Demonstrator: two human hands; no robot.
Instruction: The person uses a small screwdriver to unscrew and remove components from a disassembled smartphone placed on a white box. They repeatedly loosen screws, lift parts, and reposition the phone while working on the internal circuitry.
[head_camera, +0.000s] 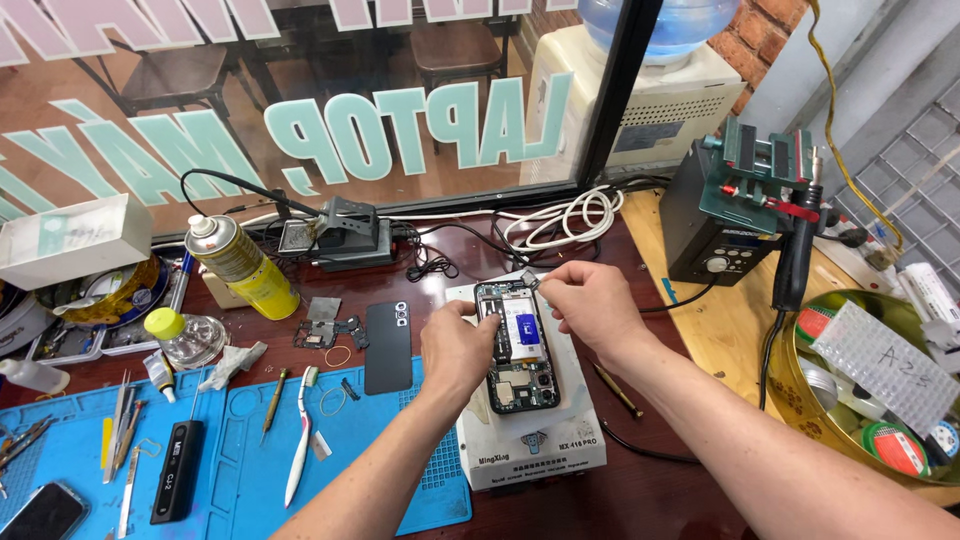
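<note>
Reaching in from the lower edge, both forearms converge on the opened phone (518, 345), which lies face down on the white pad (530, 440) on the counter (640, 490). The left hand (455, 350) is curled, fingertips pinching the phone's left edge. The right hand (590, 300) is bent at the wrist, thumb and forefinger closed on a small metal part (528, 280) above the phone's top end.
</note>
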